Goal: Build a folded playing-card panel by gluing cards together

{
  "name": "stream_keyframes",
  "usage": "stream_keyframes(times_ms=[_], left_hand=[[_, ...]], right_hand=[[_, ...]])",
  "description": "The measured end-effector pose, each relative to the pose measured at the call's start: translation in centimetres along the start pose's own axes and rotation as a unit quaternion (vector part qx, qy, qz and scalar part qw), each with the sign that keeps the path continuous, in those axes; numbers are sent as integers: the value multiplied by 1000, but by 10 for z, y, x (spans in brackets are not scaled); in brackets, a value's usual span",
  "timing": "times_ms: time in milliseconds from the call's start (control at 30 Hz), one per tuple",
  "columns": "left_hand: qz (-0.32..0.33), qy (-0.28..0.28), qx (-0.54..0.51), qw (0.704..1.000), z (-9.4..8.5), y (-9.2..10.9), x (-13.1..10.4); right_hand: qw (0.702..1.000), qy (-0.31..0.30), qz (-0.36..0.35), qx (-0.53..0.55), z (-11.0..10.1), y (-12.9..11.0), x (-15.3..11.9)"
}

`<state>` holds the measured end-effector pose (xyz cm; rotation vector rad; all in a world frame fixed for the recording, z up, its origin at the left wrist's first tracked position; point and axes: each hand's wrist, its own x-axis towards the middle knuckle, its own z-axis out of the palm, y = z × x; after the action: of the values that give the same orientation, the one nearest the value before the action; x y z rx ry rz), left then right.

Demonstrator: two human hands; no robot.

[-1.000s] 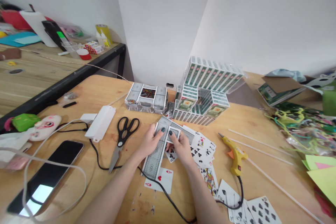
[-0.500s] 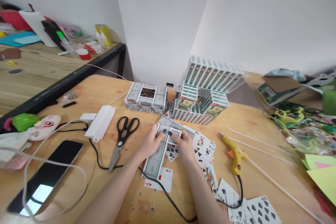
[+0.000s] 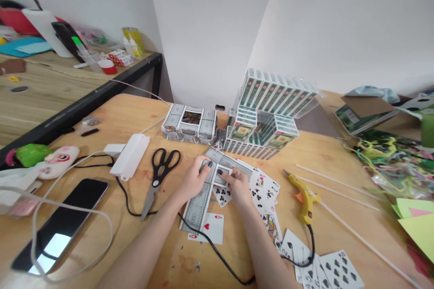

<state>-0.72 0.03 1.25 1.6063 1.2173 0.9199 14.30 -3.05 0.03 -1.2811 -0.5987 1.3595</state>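
Grey cards (image 3: 198, 204), hands (image 3: 194, 179) sl. farther apart.

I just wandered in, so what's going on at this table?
A person is handling playing-card pieces at a wooden table. The left hand holds a long patterned strip, while the right hand pinches a smaller patterned piece close beside it; whether the two are joined is hard to tell. Scissors and a yellow glue gun lie to either side.
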Motion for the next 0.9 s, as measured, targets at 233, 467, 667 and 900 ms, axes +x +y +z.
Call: stream_keyframes(times_ms=[233,467,667,900], left_hand=[[-1,-2,8,1000,0,-2,1],[-5,-10,5,1000,3,-4,1],[7,-8,2,1000,4,-6,0],[-10,6,-8,1000,4,-3,0]], right_hand=[[1000,-2,-2,-27,-3,1,2],[999,9,-3,-36,-2,-1,0],[1000,0,-1,-28,-2,-3,0],[1000,-9,-14,-24,-3,1,1]])
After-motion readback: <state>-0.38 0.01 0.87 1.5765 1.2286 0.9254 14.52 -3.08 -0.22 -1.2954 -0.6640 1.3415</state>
